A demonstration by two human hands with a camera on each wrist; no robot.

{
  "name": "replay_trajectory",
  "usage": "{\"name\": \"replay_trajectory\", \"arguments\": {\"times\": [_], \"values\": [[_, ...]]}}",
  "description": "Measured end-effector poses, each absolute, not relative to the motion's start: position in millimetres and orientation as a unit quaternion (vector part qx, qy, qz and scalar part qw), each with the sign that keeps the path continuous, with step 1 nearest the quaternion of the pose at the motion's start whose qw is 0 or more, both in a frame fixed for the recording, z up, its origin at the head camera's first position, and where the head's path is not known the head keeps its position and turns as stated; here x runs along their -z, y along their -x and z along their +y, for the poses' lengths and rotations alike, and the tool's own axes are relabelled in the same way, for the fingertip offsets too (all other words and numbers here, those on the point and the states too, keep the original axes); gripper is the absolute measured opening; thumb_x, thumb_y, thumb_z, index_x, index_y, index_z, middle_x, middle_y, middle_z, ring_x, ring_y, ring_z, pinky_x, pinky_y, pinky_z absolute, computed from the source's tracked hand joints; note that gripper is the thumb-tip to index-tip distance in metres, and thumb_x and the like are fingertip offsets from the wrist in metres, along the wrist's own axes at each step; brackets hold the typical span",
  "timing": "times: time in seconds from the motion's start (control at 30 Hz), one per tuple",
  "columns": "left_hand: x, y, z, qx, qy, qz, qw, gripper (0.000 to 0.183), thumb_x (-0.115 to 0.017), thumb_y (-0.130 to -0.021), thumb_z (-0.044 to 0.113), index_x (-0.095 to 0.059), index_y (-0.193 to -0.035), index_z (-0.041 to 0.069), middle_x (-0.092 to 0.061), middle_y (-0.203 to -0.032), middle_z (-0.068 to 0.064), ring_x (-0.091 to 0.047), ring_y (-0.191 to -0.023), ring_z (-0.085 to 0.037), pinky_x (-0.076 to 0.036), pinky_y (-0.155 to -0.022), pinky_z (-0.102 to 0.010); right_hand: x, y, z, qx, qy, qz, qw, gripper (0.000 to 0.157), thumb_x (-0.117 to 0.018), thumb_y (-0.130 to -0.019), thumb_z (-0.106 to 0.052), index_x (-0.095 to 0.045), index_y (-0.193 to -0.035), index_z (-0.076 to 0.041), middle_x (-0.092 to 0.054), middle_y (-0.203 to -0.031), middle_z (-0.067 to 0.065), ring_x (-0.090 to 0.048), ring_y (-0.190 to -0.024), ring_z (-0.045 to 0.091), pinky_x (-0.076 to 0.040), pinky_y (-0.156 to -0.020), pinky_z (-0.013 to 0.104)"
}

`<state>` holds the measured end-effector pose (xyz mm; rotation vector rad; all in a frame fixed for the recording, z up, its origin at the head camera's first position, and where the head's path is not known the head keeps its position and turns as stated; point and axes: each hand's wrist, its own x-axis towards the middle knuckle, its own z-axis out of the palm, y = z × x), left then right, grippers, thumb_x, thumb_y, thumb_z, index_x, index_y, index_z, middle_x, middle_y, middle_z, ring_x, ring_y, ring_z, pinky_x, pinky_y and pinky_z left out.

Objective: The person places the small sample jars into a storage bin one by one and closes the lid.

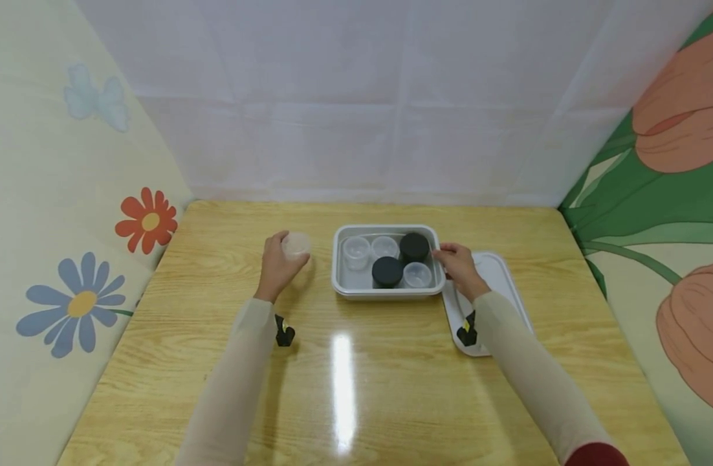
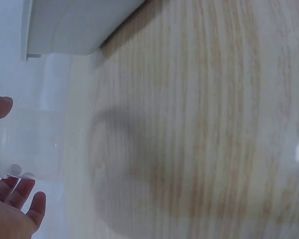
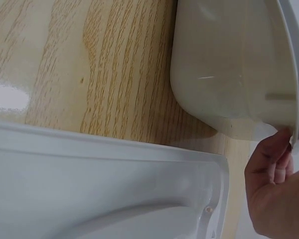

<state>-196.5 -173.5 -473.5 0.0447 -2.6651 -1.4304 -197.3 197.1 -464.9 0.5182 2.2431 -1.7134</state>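
In the head view my left hand point(image 1: 277, 264) grips a clear plastic jar point(image 1: 298, 243) above the table, left of a white bin point(image 1: 385, 294). The left wrist view shows the jar point(image 2: 35, 144) between thumb and fingers, its ribbed cap toward the palm. On the bin's right side, my right hand point(image 1: 458, 264) pinches the rim, thumb and fingers around the edge in the right wrist view. Inside the bin stand clear jars point(image 1: 356, 251) and two black-topped jars, one at the back right point(image 1: 415, 246) and one at the front middle point(image 1: 387, 272).
A flat white lid point(image 1: 499, 278) lies on the wooden table point(image 1: 391, 362) right of the bin, partly under my right arm. White cloth point(image 1: 356, 129) hangs behind the table. Flower-patterned cloths stand at the left point(image 1: 54, 213) and right point(image 1: 682, 213).
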Motion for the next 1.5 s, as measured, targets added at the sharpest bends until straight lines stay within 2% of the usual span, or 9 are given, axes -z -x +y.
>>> {"name": "replay_trajectory", "arguments": {"times": [0.37,0.7,1.5], "values": [[454.4,196.4,-161.1,0.478,0.007,-0.876,0.061,0.071,-0.071,-0.082,0.022,-0.037,-0.14,-0.002,-0.042,-0.13,-0.025,-0.046,-0.115,-0.039,-0.04,-0.099,-0.055,465.7,198.1,197.7,0.592,-0.177,0.773,0.14,0.045,-0.051,-0.098,-0.022,-0.044,-0.138,-0.003,-0.051,-0.133,0.015,-0.053,-0.104,0.017,-0.048,-0.07,0.021],[442.3,195.1,-143.6,0.486,0.039,-0.87,0.071,0.07,-0.072,-0.081,0.018,-0.038,-0.138,-0.003,-0.044,-0.128,-0.024,-0.048,-0.111,-0.038,-0.042,-0.096,-0.053,465.4,199.7,197.8,0.596,-0.182,0.769,0.142,0.045,-0.051,-0.098,-0.022,-0.044,-0.138,-0.003,-0.05,-0.134,0.015,-0.052,-0.105,0.017,-0.048,-0.071,0.022],[439.7,183.5,-101.7,0.491,0.092,-0.863,0.074,0.068,-0.073,-0.079,0.018,-0.042,-0.135,-0.004,-0.047,-0.126,-0.022,-0.05,-0.11,-0.035,-0.043,-0.096,-0.049,460.4,197.4,196.8,0.596,-0.185,0.767,0.149,0.045,-0.051,-0.098,-0.021,-0.042,-0.139,-0.004,-0.049,-0.136,0.016,-0.051,-0.113,0.021,-0.047,-0.073,0.024]]}}
